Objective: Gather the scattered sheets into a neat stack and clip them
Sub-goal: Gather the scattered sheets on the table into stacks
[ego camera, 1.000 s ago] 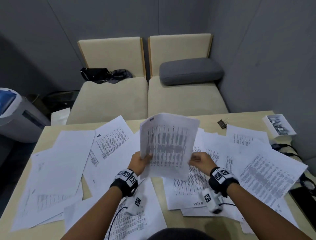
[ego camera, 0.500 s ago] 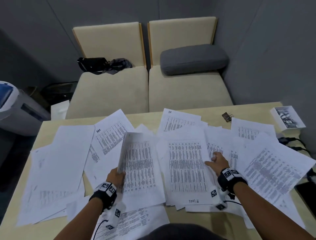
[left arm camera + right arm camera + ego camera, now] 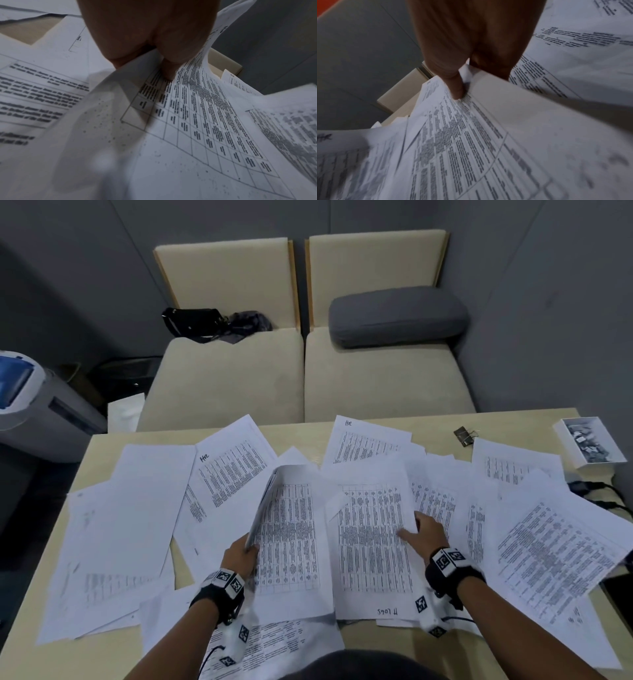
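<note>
Many printed white sheets lie scattered over the beige table (image 3: 435, 424). My left hand (image 3: 245, 553) pinches the left edge of a small bundle of table-printed sheets (image 3: 291, 535), curled upward at that edge; the left wrist view shows thumb and finger clamped on the paper (image 3: 154, 108). My right hand (image 3: 423, 534) pinches the right edge of another table-printed sheet (image 3: 371, 542) in the middle; in the right wrist view its thumb presses on that sheet (image 3: 462, 128). A black binder clip (image 3: 464, 435) rests at the table's far right.
A white box of clips (image 3: 591, 445) sits at the far right corner, with black cables (image 3: 596, 491) near it. Two beige seats (image 3: 308, 371) with a grey cushion (image 3: 397, 314) and a black bag (image 3: 191, 321) stand behind the table. A white appliance (image 3: 30, 405) stands on the left.
The bundle held upright in both hands has come down to the left onto the table in my left hand. My right hand let go of it and now grips a middle sheet's edge.
</note>
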### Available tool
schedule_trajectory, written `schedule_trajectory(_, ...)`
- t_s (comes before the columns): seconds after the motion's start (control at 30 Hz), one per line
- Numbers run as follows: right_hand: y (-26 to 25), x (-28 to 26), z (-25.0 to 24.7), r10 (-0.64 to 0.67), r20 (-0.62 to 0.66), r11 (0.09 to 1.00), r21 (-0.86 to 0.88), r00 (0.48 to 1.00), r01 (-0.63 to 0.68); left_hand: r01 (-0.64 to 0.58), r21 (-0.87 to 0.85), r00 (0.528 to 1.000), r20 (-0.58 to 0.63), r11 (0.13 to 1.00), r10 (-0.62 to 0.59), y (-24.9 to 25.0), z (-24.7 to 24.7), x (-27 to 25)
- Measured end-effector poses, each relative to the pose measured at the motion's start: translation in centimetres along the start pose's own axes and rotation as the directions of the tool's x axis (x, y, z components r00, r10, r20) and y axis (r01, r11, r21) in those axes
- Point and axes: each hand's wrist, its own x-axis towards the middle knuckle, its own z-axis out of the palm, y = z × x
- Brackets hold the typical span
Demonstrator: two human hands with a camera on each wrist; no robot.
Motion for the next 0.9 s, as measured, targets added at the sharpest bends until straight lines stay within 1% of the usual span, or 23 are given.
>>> schedule_trajectory(0.07, -0.8, -0.6, -0.2, -0.032, 0.024, 0.999, -0.003, 0.999, 0.032, 0.005, 0.004, 1.0, 0.008, 1.0, -0.005, 0.1, 0.0, 0.0)
schedule_trajectory(0.1, -1.2, -0.8, -0.4, -0.039, 0.008, 0.999, -0.009, 0.999, 0.039, 0.01, 0.003, 1.0, 0.011, 1.0, -0.01, 0.1, -0.1, 0.1)
schedule_trajectory(0.2, -2.9, -1.1, -3.0, -0.03, -0.168, 0.998, 0.05, 0.985, 0.039, 0.047, -0.034, 0.998, 0.03, 0.998, -0.046, 0.5, -0.5, -0.1)
schedule_trajectory(0.27, -4.4, -1.4, -5.5, -0.057, -0.336, 0.989, 0.112, 0.94, 0.1, 0.056, -0.094, 0.998, 0.035, 0.994, -0.053, 1.3, -0.8, -0.5)
schedule_trajectory(0.33, -5.7, -1.5, -8.0, -0.093, -0.474, 0.951, 0.218, 0.876, 0.22, 0.043, -0.163, 0.998, 0.042, 0.986, -0.037, 1.8, -0.9, -0.6)
schedule_trajectory(0.37, -6.3, -1.7, -9.0, -0.097, -0.513, 0.923, 0.274, 0.853, 0.27, 0.03, -0.187, 0.999, 0.044, 0.982, -0.022, 2.2, -0.9, -0.6)
schedule_trajectory(0.4, -6.7, -1.7, -9.6, -0.104, -0.531, 0.893, 0.322, 0.841, 0.314, 0.015, -0.214, 0.999, 0.049, 0.977, -0.005, 2.5, -0.9, -0.7)
schedule_trajectory(0.43, -6.9, -1.8, -9.8, -0.119, -0.524, 0.868, 0.358, 0.844, 0.344, 0.003, -0.255, 0.998, 0.055, 0.967, 0.012, 2.9, -0.9, -0.8)
schedule_trajectory(0.5, -7.2, -2.1, -9.1, -0.146, -0.428, 0.845, 0.415, 0.892, 0.337, -0.007, -0.359, 0.996, 0.079, 0.933, 0.037, 4.0, -0.7, -1.5)
schedule_trajectory(0.53, -7.1, -2.2, -8.2, -0.157, -0.359, 0.843, 0.437, 0.92, 0.314, -0.005, -0.408, 0.995, 0.089, 0.913, 0.046, 4.8, -0.6, -1.9)
schedule_trajectory(0.6, -6.7, -2.9, -5.8, -0.171, -0.223, 0.832, 0.488, 0.96, 0.262, 0.0, -0.5, 0.992, 0.111, 0.866, 0.064, 6.5, -0.5, -3.0)
schedule_trajectory(0.67, -6.8, -4.0, -3.5, -0.167, -0.092, 0.818, 0.544, 0.982, 0.19, -0.019, -0.585, 0.984, 0.132, 0.811, 0.119, 8.4, -0.6, -4.1)
schedule_trajectory(0.73, -6.8, -4.6, -2.1, -0.144, 0.037, 0.805, 0.586, 0.989, 0.095, -0.047, -0.657, 0.971, 0.146, 0.753, 0.188, 10.1, -0.8, -5.1)
schedule_trajectory(0.77, -6.9, -4.8, -1.8, -0.139, 0.068, 0.8, 0.596, 0.988, 0.071, -0.048, -0.683, 0.969, 0.145, 0.729, 0.199, 10.8, -1.0, -5.5)
schedule_trajectory(0.8, -7.0, -5.1, -1.7, -0.149, 0.083, 0.786, 0.614, 0.985, 0.067, -0.041, -0.704, 0.968, 0.149, 0.709, 0.203, 11.4, -1.2, -6.0)
schedule_trajectory(0.83, -7.2, -5.2, -1.7, -0.165, 0.087, 0.774, 0.629, 0.983, 0.074, -0.024, -0.742, 0.964, 0.16, 0.67, 0.211, 11.8, -1.2, -6.2)
schedule_trajectory(0.9, -7.8, -5.7, -2.1, -0.197, 0.074, 0.767, 0.633, 0.978, 0.106, -0.024, -0.793, 0.946, 0.179, 0.609, 0.27, 12.4, -1.2, -6.6)
